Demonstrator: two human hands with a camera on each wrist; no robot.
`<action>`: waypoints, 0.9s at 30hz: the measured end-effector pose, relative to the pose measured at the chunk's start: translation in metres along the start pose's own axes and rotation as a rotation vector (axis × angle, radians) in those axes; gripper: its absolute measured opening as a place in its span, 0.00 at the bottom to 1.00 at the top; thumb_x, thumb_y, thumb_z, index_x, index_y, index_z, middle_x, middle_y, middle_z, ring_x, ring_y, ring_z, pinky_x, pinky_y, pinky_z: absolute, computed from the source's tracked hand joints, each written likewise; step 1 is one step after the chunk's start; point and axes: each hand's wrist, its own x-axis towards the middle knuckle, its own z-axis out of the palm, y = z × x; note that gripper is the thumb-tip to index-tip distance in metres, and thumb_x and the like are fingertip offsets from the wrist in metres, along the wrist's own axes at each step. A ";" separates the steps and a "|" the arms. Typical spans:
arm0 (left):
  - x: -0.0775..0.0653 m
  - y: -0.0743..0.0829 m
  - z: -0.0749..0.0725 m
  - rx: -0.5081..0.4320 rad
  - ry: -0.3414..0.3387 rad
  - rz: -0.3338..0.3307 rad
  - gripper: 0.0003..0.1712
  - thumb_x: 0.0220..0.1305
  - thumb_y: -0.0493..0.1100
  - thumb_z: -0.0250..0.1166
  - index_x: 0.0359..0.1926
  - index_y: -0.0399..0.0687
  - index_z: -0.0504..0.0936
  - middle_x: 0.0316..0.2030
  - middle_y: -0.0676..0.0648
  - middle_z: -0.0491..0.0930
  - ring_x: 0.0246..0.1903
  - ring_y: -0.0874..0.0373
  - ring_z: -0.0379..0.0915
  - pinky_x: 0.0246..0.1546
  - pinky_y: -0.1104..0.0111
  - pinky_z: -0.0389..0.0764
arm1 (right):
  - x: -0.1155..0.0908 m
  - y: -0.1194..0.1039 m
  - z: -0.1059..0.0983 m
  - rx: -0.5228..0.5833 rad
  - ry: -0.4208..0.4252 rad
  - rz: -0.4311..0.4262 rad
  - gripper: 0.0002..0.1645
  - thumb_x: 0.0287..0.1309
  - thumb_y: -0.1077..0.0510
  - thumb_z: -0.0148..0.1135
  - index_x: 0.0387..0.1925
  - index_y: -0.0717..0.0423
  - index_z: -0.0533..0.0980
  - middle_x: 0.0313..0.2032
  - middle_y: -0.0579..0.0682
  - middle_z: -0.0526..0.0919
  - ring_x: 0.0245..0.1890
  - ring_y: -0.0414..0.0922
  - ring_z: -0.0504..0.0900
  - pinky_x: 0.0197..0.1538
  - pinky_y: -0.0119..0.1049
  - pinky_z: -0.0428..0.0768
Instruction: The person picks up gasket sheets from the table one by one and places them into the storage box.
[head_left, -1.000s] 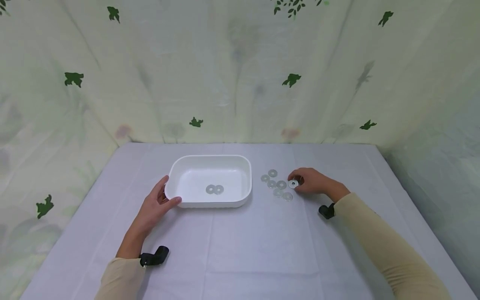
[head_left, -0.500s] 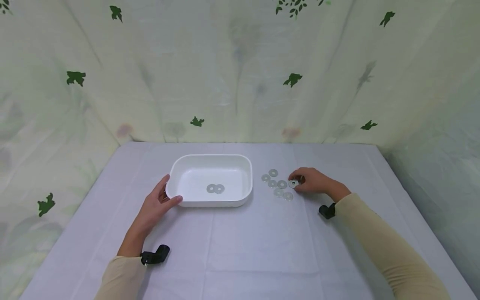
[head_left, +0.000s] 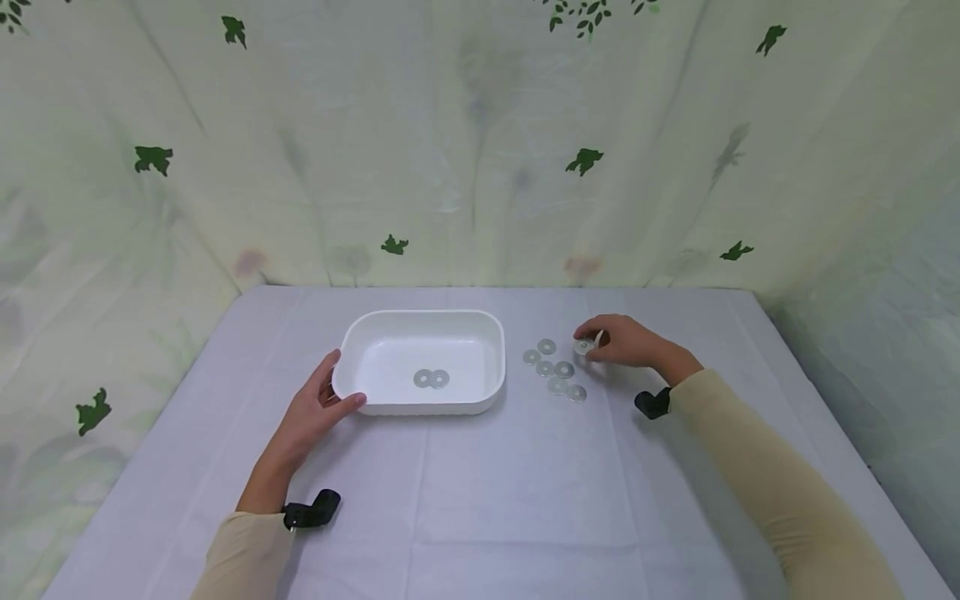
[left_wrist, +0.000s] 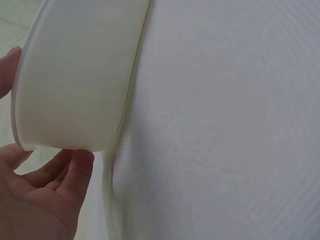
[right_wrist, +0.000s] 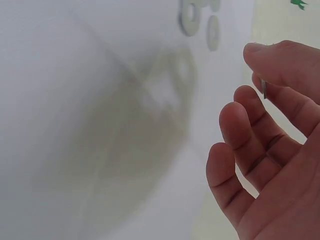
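Note:
My right hand [head_left: 630, 342] pinches a flat metal washer [head_left: 582, 347] between thumb and index finger, lifted off the cloth. In the right wrist view the washer [right_wrist: 264, 89] shows edge-on, while the other fingers of that hand [right_wrist: 280, 145] are loosely bent. Just left of it, several more washers [head_left: 564, 369] lie flat in a loose group. My left hand [head_left: 307, 417] holds the left end of a white rectangular tray [head_left: 420, 408], thumb at the near corner of the rim. Two washers [head_left: 431, 379] lie side by side on the tray's floor.
A white cloth covers the table [head_left: 510, 500]. Behind and at the sides hangs a pale curtain [head_left: 480, 167] with green leaf and bird-like prints. A black wrist camera [head_left: 311, 510] sits below the left hand, another camera [head_left: 652, 404] below the right.
My right hand has risen from the table and shifted slightly away from me, carrying the pinched washer. The left hand and the tray have stayed put.

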 end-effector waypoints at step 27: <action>0.000 0.000 0.001 -0.008 0.000 -0.021 0.58 0.65 0.51 0.68 0.80 0.55 0.35 0.79 0.37 0.44 0.76 0.38 0.51 0.69 0.51 0.66 | 0.049 -0.074 -0.005 0.091 -0.019 -0.066 0.25 0.61 0.57 0.64 0.60 0.53 0.76 0.58 0.54 0.80 0.53 0.52 0.77 0.55 0.44 0.81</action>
